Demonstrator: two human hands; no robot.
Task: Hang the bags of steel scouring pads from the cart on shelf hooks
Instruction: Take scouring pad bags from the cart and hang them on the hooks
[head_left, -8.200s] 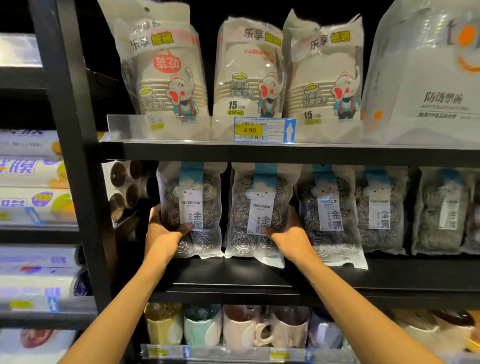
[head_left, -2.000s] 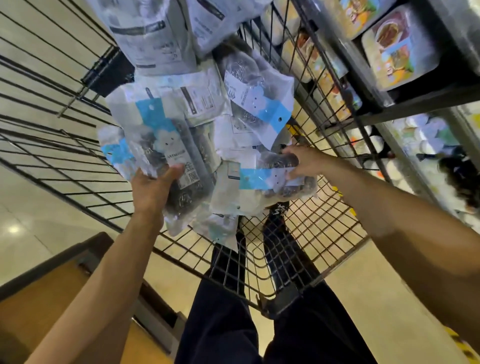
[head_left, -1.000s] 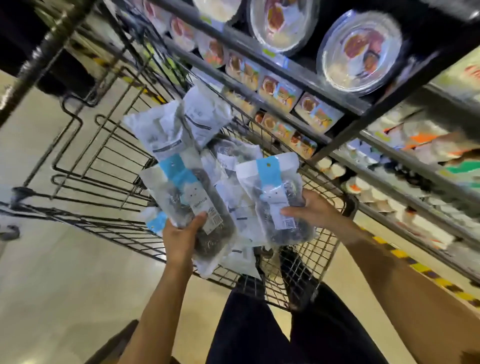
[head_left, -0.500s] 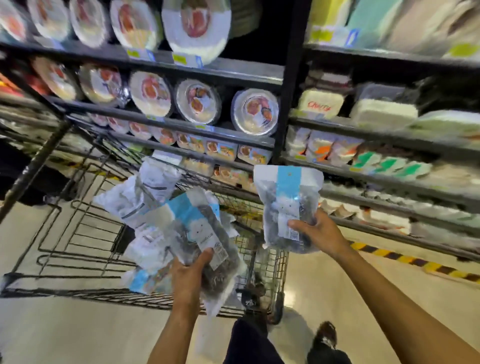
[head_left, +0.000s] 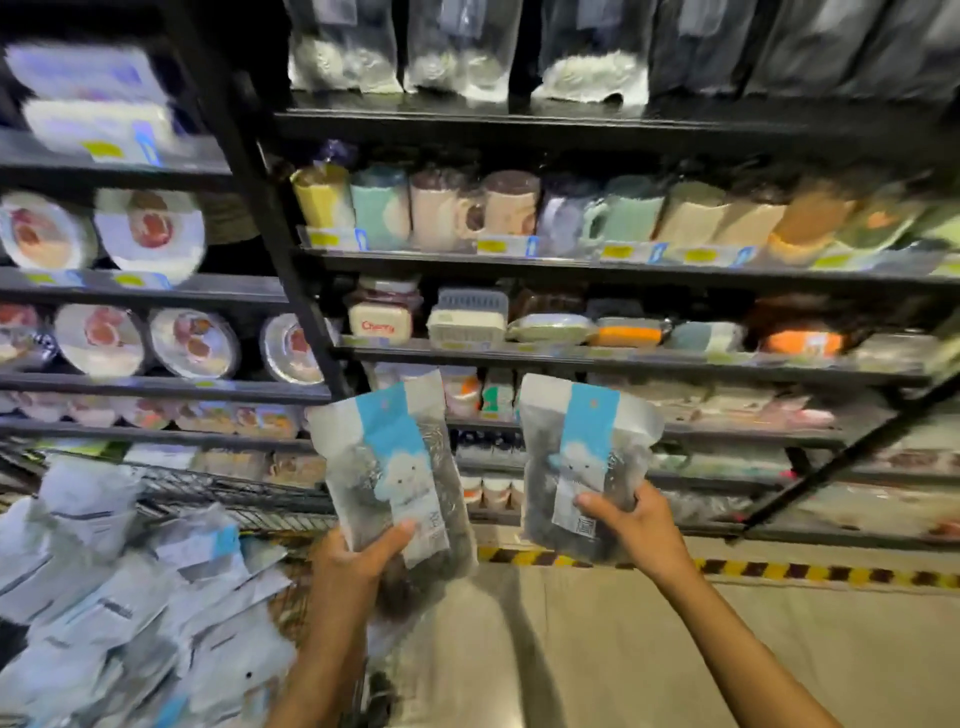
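Holding one bag (head_left: 395, 467) upright, the left hand (head_left: 358, 564) curls round its lower end. The right hand (head_left: 636, 530) grips a second bag (head_left: 587, 457) likewise, both facing the shelves (head_left: 571, 267) beside the cart (head_left: 234, 499). They look light, soft and crinkly, so guide each by its blue header.

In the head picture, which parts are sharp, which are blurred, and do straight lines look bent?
Head view: the left bag in the left hand and the right bag in the right hand look fairly sharp. Head view: the plates and the cart's bags smear with motion blur. Head view: the shelf post leans, likely lens distortion.
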